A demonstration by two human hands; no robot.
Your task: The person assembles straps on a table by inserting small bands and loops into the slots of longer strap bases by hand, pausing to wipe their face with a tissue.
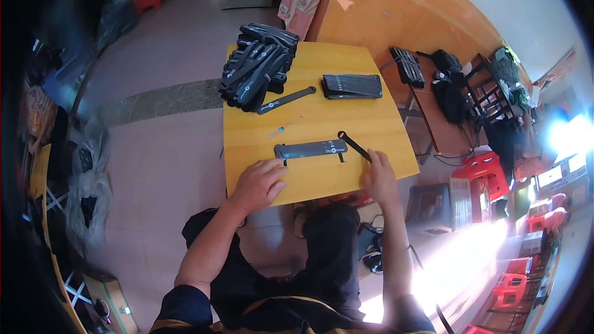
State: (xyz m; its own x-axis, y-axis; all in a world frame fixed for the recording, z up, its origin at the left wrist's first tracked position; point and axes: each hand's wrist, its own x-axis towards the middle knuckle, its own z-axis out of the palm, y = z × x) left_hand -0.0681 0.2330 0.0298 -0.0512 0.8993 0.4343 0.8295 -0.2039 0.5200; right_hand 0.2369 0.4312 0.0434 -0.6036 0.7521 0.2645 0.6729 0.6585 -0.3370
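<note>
A dark grey flat piece (312,149) with white print lies crosswise on the yellow table (260,142), and two short black tabs stick out below it. My left hand (258,182) rests at its lower left corner, fingers loosely stretched out by the left tab. To the right, my right hand (380,177) pinches one end of a narrow black strap (354,145) with a ring at its far end. That ring is close to the flat piece's right end. Beyond it lies a thin clear tool with a blue part (284,128), too small to name.
At the back left is a heaped pile of dark printed straps (257,65), with a single strap (287,100) beside it. A neat stack (352,86) lies back right. Another bundle (406,65) is on the brown side table (439,108). Red stools (486,173) stand right.
</note>
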